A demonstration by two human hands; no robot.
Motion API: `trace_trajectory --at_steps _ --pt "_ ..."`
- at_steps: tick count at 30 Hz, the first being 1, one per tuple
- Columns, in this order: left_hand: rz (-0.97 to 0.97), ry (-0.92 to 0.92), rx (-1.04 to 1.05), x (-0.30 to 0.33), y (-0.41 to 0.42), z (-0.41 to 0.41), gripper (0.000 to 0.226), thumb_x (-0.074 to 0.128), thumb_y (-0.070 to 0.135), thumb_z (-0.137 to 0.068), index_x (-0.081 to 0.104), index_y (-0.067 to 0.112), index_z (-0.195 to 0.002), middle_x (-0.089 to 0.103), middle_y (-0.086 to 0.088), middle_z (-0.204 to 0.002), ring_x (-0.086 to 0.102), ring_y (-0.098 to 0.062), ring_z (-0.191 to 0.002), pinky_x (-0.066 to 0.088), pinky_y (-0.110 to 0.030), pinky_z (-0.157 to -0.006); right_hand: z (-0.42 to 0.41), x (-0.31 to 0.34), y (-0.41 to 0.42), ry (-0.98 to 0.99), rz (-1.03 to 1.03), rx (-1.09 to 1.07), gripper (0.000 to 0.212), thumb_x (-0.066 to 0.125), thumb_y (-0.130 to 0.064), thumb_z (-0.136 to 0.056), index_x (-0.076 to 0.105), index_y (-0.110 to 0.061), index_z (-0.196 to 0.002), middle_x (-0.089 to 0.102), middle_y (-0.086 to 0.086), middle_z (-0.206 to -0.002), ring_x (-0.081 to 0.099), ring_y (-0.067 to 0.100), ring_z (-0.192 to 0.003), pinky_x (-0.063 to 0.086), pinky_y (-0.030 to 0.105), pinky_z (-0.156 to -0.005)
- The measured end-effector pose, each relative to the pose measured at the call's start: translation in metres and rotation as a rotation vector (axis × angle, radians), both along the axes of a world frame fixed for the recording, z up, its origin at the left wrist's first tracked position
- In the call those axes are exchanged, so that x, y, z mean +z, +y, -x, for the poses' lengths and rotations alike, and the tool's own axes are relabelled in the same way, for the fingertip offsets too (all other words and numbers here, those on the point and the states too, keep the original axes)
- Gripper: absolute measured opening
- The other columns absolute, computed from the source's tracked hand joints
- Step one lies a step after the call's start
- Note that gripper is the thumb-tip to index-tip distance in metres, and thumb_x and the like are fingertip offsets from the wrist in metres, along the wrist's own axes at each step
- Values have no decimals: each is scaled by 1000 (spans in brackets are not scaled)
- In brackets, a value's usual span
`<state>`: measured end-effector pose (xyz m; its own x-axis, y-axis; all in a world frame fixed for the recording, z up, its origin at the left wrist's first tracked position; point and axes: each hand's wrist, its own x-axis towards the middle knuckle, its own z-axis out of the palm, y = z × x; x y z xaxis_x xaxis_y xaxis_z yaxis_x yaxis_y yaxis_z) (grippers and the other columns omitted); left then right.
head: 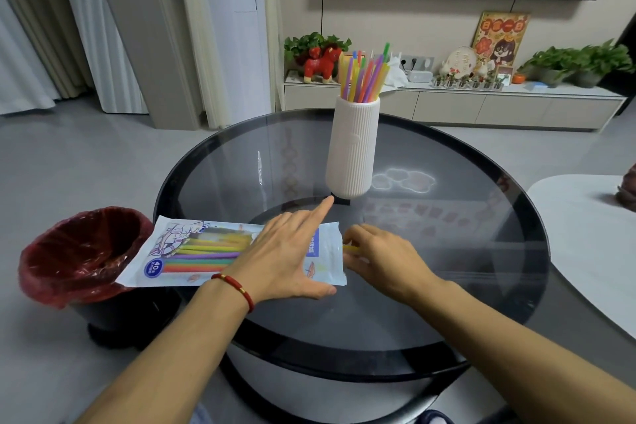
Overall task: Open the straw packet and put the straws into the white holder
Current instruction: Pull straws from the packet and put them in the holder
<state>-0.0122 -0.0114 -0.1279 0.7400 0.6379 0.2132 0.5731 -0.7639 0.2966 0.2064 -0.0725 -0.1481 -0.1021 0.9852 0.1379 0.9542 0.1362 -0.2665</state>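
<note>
Pulling a yellow straw from the packet on the glass table

The left hand (285,251) is lying flat, fingers spread, pressing the straw packet (192,253) onto the round table (447,251); the right hand (382,258) is pinching, it seems, a yellow straw (351,248) at the packet's open end. The white holder (352,148) is standing upright behind them, already holding coloured straws (364,74).

The round glass table (447,286) carries the straw packet (192,251) and the white holder (351,155).
</note>
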Motion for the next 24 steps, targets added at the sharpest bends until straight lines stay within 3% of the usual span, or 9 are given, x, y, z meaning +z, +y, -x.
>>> trace_trajectory --at_steps 4,8,13,18,20,24 --pt "23 9 12 -1 1 5 127 69 75 -62 -8 38 -155 45 8 -133 42 -12 -115 34 -33 -108 3 1 -2 -123 -1 66 43 34 -56 -108 44 -17 -94 58 -1 -87 55 30 -71 52 46 -63" --pt "-42 103 23 -2 10 16 125 65 78 -62 -7 36 -156 41 9 -137 40 -16 -121 29 -38 -112 -12 11 -6 -132 33 105 38 31 -55 -110 34 -22 -91 59 -1 -85 56 33 -74 51 47 -63" --pt "53 287 89 -2 18 24 119 65 73 -63 -5 41 -154 26 10 -146 23 -16 -139 7 -65 -118 -40 22 -15 -110 70 39 31 36 -51 -109 47 -24 -97 66 0 -91 60 29 -82 39 38 -62" --pt "112 324 154 -1 11 16 114 46 91 -59 4 44 -154 19 6 -153 12 -17 -145 -3 -68 -116 -57 33 -29 -101 85 0 31 41 -50 -108 54 -24 -98 67 -2 -89 61 27 -82 51 44 -68" --pt "82 265 154 -1 6 6 99 39 90 -68 19 42 -152 21 5 -153 16 -18 -146 0 -65 -118 -58 39 -32 -122 50 2 31 41 -51 -108 56 -25 -99 67 -5 -89 61 25 -83 52 43 -68" --pt "-102 233 99 -3 -1 -15 50 36 65 -95 45 32 -131 29 0 -151 23 -21 -142 8 -63 -118 -51 46 -35 -28 16 14 28 50 -48 -106 66 -26 -99 60 -9 -78 56 15 -71 51 42 -65"
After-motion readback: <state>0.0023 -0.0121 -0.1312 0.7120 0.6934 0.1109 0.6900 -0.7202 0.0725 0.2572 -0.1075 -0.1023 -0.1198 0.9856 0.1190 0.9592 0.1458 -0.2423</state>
